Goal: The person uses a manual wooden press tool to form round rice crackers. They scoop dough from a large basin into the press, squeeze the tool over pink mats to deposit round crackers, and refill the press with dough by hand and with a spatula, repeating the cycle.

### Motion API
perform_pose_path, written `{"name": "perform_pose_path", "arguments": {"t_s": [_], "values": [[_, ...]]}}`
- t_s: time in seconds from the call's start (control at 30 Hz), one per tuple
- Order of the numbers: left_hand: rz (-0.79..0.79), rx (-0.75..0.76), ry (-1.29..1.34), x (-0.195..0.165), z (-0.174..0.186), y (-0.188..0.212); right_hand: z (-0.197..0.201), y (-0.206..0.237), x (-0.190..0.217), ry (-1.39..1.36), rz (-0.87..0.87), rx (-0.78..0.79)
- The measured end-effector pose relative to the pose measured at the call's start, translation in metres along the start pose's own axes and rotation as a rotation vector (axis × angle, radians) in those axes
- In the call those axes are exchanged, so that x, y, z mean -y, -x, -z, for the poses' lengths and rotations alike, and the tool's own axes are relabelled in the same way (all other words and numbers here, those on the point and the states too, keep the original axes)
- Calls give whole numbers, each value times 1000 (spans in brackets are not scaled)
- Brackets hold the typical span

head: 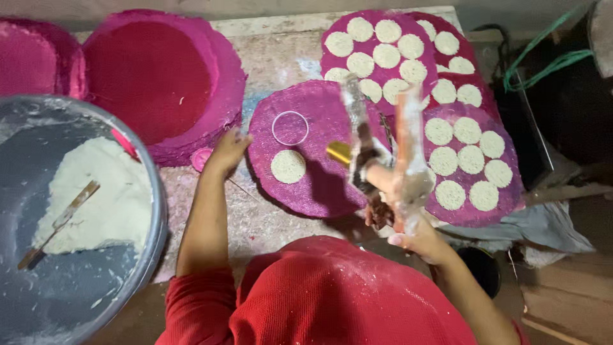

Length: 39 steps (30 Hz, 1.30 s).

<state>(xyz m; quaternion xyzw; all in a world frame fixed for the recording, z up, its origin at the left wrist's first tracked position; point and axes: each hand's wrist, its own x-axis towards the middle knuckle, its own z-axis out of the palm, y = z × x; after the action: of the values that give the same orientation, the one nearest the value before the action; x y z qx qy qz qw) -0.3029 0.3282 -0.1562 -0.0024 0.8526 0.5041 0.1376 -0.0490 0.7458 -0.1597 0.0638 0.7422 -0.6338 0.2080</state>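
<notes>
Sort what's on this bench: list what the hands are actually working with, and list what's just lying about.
In use:
- left hand on the front pink mat
- right hand gripping the press tool
- white disc and ring mould on that mat

Lying about:
- filled mats
- stacked pink mats
- dough basin with spatula
- green cord

The bare left hand (227,151) reaches forward toward twelve o'clock, forearm straight, fingers spread and pressed flat, palm down. The right hand (418,237) sits nearer the body at four o'clock, wrist bent, fingers curled tight in a closed grip, motion-blurred.
</notes>
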Motion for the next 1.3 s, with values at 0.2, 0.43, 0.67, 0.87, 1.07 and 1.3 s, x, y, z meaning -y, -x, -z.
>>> {"name": "perform_pose_path", "arguments": {"t_s": [0.2, 0.43, 0.67, 0.87, 1.07, 1.3], "values": [[261, 179, 483, 43, -23, 11, 17, 7, -47, -134, 282, -192], [-56, -178, 568, 49, -73, 99, 16, -36, -56, -240, 280, -27], [-441, -184, -510, 44, -38, 90, -30, -62, -19, -430, 303, 111], [-446, -68, -598, 70, -33, 84, -80, -50, 56, -290, 221, 175], [-489, -50, 61, 49, -7, 73, -88, -77, 85, -27, 92, 343], [-564, 770, 1717, -21, 25, 33, -87, -103, 88, -258, -412, 674]]}}
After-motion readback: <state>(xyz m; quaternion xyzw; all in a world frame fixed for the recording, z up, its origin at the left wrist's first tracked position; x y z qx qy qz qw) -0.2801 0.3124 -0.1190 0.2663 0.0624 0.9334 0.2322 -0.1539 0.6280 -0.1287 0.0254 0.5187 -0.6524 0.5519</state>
